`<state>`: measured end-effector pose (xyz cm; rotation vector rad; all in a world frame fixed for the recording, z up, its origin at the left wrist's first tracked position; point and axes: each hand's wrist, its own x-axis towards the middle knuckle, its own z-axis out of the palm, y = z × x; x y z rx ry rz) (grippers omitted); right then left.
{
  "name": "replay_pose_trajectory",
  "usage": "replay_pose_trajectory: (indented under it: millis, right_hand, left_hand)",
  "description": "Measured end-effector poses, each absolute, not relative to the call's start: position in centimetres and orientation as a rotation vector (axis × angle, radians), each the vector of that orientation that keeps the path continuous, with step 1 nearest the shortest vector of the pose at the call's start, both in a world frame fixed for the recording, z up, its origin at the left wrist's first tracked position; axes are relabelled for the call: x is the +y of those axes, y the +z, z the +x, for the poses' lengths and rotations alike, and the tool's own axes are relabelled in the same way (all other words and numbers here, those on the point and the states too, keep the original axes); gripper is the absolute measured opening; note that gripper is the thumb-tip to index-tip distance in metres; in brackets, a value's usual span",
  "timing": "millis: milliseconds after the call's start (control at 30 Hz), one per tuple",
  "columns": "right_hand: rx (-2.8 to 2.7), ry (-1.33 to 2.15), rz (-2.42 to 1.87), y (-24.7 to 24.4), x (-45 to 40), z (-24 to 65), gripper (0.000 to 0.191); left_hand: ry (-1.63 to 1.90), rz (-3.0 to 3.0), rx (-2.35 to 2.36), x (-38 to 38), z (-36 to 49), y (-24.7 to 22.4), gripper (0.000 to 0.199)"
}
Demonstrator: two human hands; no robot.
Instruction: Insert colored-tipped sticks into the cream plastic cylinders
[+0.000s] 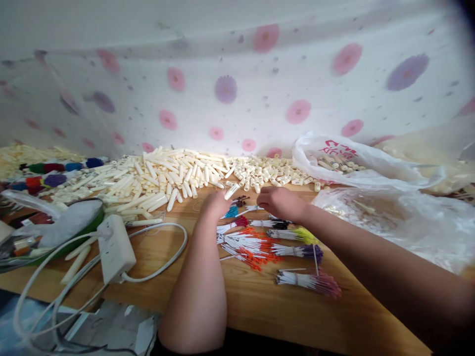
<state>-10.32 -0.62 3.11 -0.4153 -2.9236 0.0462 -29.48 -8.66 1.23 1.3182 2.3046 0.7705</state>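
My left hand [215, 203] is closed on a short cream plastic tube with dark markings [232, 191], which sticks out past the fingertips. Close by on the right, my right hand [278, 201] has its fingers pinched together; whatever they hold, if anything, is hidden. Below both hands lie bundles of thin white sticks with coloured ends: orange [256, 247], purple [300, 251], yellow [291, 235], black [273, 224], dark red [233, 223] and pink [308, 283]. A small blue-tipped bunch [231, 212] is next to my left hand.
Behind the hands, long cream tubes [174, 170] lie heaped beside short slotted pieces [267, 170]. Plastic bags [371, 165] occupy the right. A white power strip [116, 249] with looping cables sits at left near a green container [87, 228]. Flowered sheeting [200, 104] hangs behind.
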Motion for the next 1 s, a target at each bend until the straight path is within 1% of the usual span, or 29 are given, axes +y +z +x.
replay_pose_trajectory:
  millis: [67,133,233,333,400,533,633,733,833,933,1000]
  right_hand:
    - [-2.814,0.305,-0.340,3.0,-1.2,-7.8,0.019]
    - [-2.683,0.515,-0.291,2.6,-2.0,-5.6,0.017]
    - [-2.497,0.631,-0.355,1.9,-3.1,-3.2,0.014]
    - [-2.316,0.713,-0.465,1.3,-3.7,-1.9,0.009]
    - [-2.176,0.884,-0.473,1.0,-3.8,-1.4,0.006]
    - [-1.795,1.461,-0.450,0.5,-3.8,-0.8,0.015]
    - [-1.539,1.711,-0.423,0.3,-4.0,-0.7,0.019]
    - [-1.407,1.764,-0.425,0.3,-4.4,-0.9,0.023]
    - [-1.411,1.669,-0.486,0.1,-4.6,-1.3,0.020]
    - [-1.555,1.405,-0.548,0.5,-4.8,-1.4,0.013]
    - [-1.723,1.094,-0.568,1.3,-5.1,-0.7,0.007]
  left_hand:
    - [0.806,1.455,2.174,-8.9,-26.9,2.1,0.019]
    - [0.822,1.617,1.845,-9.1,-24.1,2.6,0.023]
    - [0.858,1.650,1.655,-9.6,-21.2,2.8,0.016]
    - [0.870,1.658,1.614,-9.9,-20.0,2.7,0.013]
    - [0.892,1.660,1.588,-10.0,-19.7,2.6,0.012]
    - [0.989,1.602,1.493,-10.1,-19.4,2.6,0.010]
    - [1.047,1.572,1.400,-10.2,-19.1,2.7,0.010]
    - [1.132,1.572,1.405,-10.2,-18.9,2.6,0.010]
    - [1.181,1.591,1.423,-10.1,-18.5,2.5,0.010]
    - [1.160,1.604,1.400,-9.9,-18.1,2.2,0.010]
    - [1.215,1.695,1.400,-9.6,-18.1,1.9,0.012]
